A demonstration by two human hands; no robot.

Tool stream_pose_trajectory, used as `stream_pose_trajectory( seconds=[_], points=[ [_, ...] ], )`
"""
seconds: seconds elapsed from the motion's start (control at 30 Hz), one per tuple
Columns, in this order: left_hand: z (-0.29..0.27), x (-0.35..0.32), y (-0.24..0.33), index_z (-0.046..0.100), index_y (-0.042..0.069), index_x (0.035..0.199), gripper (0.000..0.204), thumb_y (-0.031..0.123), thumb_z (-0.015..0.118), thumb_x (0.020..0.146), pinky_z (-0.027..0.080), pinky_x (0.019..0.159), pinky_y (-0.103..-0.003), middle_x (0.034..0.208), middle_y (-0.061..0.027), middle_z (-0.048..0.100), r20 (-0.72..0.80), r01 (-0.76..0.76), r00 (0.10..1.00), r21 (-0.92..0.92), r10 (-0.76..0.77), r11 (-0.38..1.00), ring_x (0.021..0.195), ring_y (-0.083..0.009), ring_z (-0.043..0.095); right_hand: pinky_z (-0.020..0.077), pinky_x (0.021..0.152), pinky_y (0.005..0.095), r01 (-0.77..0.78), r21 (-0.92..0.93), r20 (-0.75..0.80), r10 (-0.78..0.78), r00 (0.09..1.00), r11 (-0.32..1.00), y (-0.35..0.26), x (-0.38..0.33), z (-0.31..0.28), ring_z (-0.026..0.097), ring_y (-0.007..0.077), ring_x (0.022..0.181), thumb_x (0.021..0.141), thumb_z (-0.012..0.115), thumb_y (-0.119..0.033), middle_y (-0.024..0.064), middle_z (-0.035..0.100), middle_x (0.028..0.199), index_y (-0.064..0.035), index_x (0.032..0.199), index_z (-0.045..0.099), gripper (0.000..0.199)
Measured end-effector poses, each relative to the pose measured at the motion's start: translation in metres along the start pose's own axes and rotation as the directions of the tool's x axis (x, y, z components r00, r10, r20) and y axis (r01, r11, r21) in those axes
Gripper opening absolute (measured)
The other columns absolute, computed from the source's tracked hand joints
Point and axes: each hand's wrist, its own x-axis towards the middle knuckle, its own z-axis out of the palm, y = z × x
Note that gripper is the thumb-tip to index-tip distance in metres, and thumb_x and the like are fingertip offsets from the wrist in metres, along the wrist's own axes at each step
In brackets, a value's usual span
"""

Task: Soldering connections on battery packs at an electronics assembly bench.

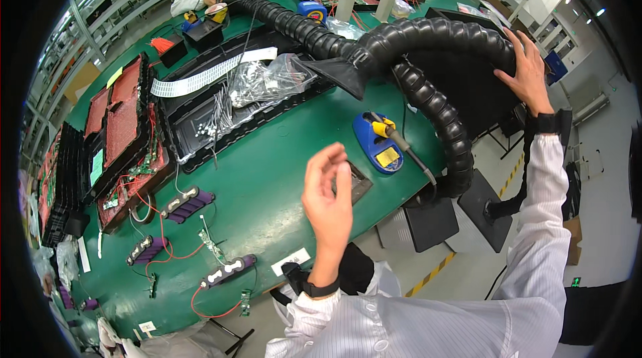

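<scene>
Handling the hose (428,33), arched at 1 o'clock, seems the step in hand. The right hand (530,77), spread wide, is at its 2 o'clock end; gripping or not, I cannot tell. The left hand (326,201), half-curled, looks empty. The next move probably needs a firm hold.

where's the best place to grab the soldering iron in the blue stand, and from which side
Probably by its grey handle, coming from the person's near right: the handle slants out of the blue stand that way, leaving a slim, bare length to wrap fingers around. The opposite end sits in the yellow holder, so I'd keep clear of that.
</scene>
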Motion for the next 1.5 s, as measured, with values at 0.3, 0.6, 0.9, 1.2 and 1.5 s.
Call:
stream_pose_trajectory(
  seconds=[0.3,0.6,0.9,1.2,1.5],
  points=[
    [0.031,0.096,-0.042,0.066,-0.006,0.132,0.050,0.022,0.082,0.094,0.052,0.104,-0.038,0.128,-0.0188,0.072,0.108,-0.165,0.984,0.233,0.143,0.958,0.120,-0.0247,0.068,0.0526,0.101,0.0445,-0.100,0.445,0.233,-0.008,0.973,0.890,0.019,0.015,0.018,0.070,0.0407,0.117,0.074,0.086,-0.023,0.0184,0.073,0.125,-0.0126,0.144,0.056,0.077],
    [0.063,0.103,-0.028,0.078,-0.004,0.108,0.023,0.018,0.077,0.099,0.045,0.065,-0.024,0.074,0.0032,0.068,-0.116,-0.104,0.976,0.499,0.185,0.860,0.069,-0.0030,0.051,0.0543,0.098,0.0438,-0.073,0.391,0.110,0.032,0.993,0.917,0.028,0.005,0.027,0.072,0.0386,0.114,0.075,0.085,-0.027,0.0172,0.075,0.120,-0.0157,0.143,0.058,0.074],
    [0.050,0.102,-0.015,0.074,-0.006,0.101,0.016,0.009,0.074,0.098,0.042,0.057,-0.028,0.068,-0.0087,0.066,-0.061,-0.167,0.972,0.501,0.228,0.849,0.063,-0.0069,0.047,0.0548,0.096,0.0443,-0.062,0.364,0.098,0.028,0.995,0.929,0.027,0.004,0.029,0.072,0.0386,0.112,0.076,0.085,-0.028,0.0156,0.074,0.119,-0.0160,0.142,0.057,0.073],
    [0.039,0.106,-0.006,0.075,-0.007,0.106,0.015,0.006,0.075,0.098,0.039,0.054,-0.025,0.072,-0.0041,0.067,-0.011,-0.379,0.906,0.426,0.424,0.821,0.065,-0.0050,0.043,0.0544,0.097,0.0437,-0.005,0.306,0.101,-0.027,0.995,0.952,0.018,0.002,0.027,0.070,0.0390,0.115,0.078,0.083,-0.024,0.0188,0.072,0.121,-0.0124,0.143,0.055,0.072],
    [0.025,0.105,0.004,0.075,-0.009,0.108,0.017,0.004,0.076,0.098,0.044,0.062,-0.023,0.077,-0.0031,0.071,-0.010,-0.290,0.945,0.433,0.326,0.854,0.071,-0.0037,0.048,0.0542,0.099,0.0466,-0.044,0.169,0.171,0.014,0.985,0.985,0.007,-0.001,0.022,0.067,0.0424,0.116,0.079,0.082,-0.025,0.0206,0.070,0.126,-0.0089,0.145,0.053,0.074]
  ],
)
